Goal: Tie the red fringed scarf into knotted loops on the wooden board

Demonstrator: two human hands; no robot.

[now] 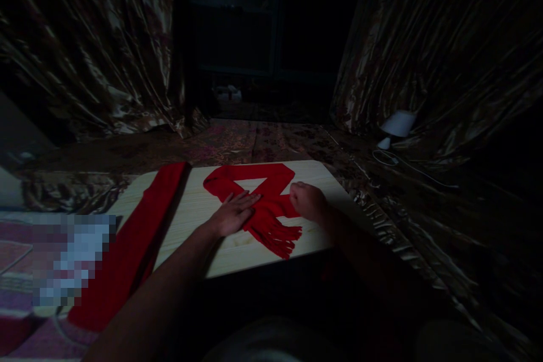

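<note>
A red scarf [254, 172] with a fringed end lies looped on a pale wooden tabletop [186, 226]. Its two arms cross near the middle, and the fringe points toward the front right. My left hand [232, 215] rests flat across the crossing, fingers spread, pressing on the cloth. At the right side my right hand [309, 201] is closed in a fist around the other end of the scarf, whose tip is hidden in the fingers. Along the table's left side lies a long folded red cloth [139, 220], hanging over the front left edge.
Patterned curtains [127, 68] hang at both sides of a dark window. On the patterned cover beyond the table, a small white lamp [399, 123] stands at the right with a loose cord. A striped pink and white cloth [17, 271] lies at the lower left, partly pixelated.
</note>
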